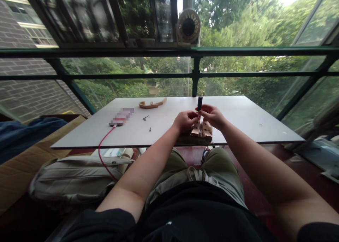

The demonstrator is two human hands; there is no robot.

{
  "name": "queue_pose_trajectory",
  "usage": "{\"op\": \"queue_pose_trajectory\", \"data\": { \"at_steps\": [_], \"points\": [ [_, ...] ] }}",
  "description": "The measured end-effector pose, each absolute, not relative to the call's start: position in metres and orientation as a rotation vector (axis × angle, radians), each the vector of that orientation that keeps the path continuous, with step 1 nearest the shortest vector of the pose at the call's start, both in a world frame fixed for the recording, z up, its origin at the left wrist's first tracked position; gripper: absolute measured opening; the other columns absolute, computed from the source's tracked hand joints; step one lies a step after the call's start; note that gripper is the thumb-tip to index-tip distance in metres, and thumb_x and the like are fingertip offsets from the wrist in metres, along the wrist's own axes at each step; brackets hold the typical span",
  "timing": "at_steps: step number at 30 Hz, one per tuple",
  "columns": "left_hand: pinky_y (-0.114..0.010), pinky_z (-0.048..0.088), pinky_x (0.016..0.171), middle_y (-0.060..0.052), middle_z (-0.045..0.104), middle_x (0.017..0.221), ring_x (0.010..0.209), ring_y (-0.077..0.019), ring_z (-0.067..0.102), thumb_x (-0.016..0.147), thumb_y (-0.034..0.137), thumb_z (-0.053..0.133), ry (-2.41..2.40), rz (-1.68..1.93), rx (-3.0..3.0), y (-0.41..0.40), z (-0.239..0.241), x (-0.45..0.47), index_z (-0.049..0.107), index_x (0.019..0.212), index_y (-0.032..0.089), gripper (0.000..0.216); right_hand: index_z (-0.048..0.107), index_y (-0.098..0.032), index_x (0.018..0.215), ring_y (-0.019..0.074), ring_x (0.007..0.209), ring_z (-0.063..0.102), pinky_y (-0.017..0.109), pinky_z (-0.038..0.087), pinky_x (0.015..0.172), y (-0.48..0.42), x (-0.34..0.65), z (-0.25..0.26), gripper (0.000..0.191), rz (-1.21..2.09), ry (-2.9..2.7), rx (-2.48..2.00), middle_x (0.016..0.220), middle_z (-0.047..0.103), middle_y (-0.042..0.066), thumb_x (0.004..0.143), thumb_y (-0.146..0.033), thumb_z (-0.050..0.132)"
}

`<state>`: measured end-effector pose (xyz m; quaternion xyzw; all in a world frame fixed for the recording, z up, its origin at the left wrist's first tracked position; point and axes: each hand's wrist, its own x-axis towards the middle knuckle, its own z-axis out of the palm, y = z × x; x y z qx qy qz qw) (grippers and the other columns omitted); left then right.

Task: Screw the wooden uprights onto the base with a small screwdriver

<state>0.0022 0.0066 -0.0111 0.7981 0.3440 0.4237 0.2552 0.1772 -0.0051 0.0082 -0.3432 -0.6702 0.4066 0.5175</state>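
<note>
A small wooden assembly (pixel 203 129) stands at the near edge of a white table (pixel 251 118). My left hand (pixel 185 120) is closed beside it, fingers pinched at its top. My right hand (pixel 212 115) is closed round a black-handled screwdriver (pixel 199 102), held upright above the wooden piece. The two hands almost touch over the assembly. The screwdriver's tip is hidden behind my fingers.
A curved wooden part (pixel 152 103) lies at the far side of the table. Two small screws (pixel 146 118) lie left of my hands. A phone (pixel 121 117) with a red cable (pixel 102 146) rests at the left. A grey bag (pixel 76 175) sits on the floor. A glass railing stands behind.
</note>
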Motion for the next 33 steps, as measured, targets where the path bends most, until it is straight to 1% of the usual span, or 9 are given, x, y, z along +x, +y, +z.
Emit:
{"op": "queue_pose_trajectory", "data": {
  "at_steps": [5, 10, 16, 20, 24, 33],
  "points": [
    [-0.024, 0.053, 0.073, -0.005, 0.076, 0.09, 0.078, -0.0168, 0.07, 0.082, 0.038, 0.063, 0.944, 1.144, 2.171, 0.006, -0.01, 0.002, 0.074, 0.095, 0.016, 0.028, 0.067, -0.016, 0.095, 0.0151, 0.069, 0.059, 0.028, 0.047, 0.058, -0.004, 0.177, 0.007, 0.037, 0.958, -1.609, -0.818, 0.083, 0.068, 0.006, 0.071, -0.044, 0.075],
    [-0.024, 0.052, 0.071, -0.005, 0.076, 0.087, 0.076, -0.0161, 0.069, 0.083, 0.035, 0.061, 0.965, 1.151, 2.184, 0.003, -0.009, 0.001, 0.074, 0.097, 0.015, 0.027, 0.066, -0.017, 0.096, 0.0163, 0.074, 0.062, 0.03, 0.05, 0.066, 0.002, 0.179, 0.001, 0.032, 0.923, -1.635, -0.782, 0.086, 0.068, 0.005, 0.075, -0.041, 0.073],
    [-0.025, 0.053, 0.076, -0.006, 0.076, 0.093, 0.082, -0.0175, 0.07, 0.083, 0.036, 0.063, 0.908, 1.171, 2.182, 0.004, -0.01, 0.002, 0.073, 0.1, 0.015, 0.029, 0.066, -0.018, 0.095, 0.0169, 0.076, 0.063, 0.031, 0.05, 0.07, 0.005, 0.179, -0.002, 0.028, 0.888, -1.646, -0.771, 0.086, 0.069, 0.005, 0.075, -0.037, 0.073],
    [-0.025, 0.053, 0.077, -0.005, 0.076, 0.094, 0.082, -0.0171, 0.07, 0.084, 0.035, 0.062, 0.904, 1.152, 2.205, 0.006, -0.012, 0.001, 0.074, 0.1, 0.017, 0.027, 0.066, -0.017, 0.095, 0.0163, 0.072, 0.061, 0.03, 0.049, 0.065, -0.001, 0.179, 0.003, 0.031, 0.936, -1.655, -0.783, 0.084, 0.068, 0.005, 0.074, -0.039, 0.073],
    [-0.025, 0.053, 0.075, -0.003, 0.076, 0.091, 0.079, -0.0166, 0.07, 0.084, 0.037, 0.061, 0.918, 1.148, 2.189, 0.007, -0.013, 0.002, 0.075, 0.096, 0.018, 0.026, 0.068, -0.016, 0.097, 0.0154, 0.068, 0.059, 0.029, 0.047, 0.059, -0.006, 0.178, 0.008, 0.036, 0.993, -1.635, -0.791, 0.084, 0.068, 0.006, 0.073, -0.041, 0.072],
    [-0.024, 0.053, 0.075, -0.003, 0.077, 0.09, 0.08, -0.0169, 0.07, 0.085, 0.038, 0.06, 0.922, 1.136, 2.208, 0.005, -0.011, 0.001, 0.076, 0.096, 0.019, 0.027, 0.067, -0.016, 0.094, 0.0146, 0.066, 0.057, 0.027, 0.045, 0.057, -0.006, 0.176, 0.007, 0.035, 0.963, -1.625, -0.832, 0.08, 0.067, 0.005, 0.073, -0.043, 0.071]
  ]
}}
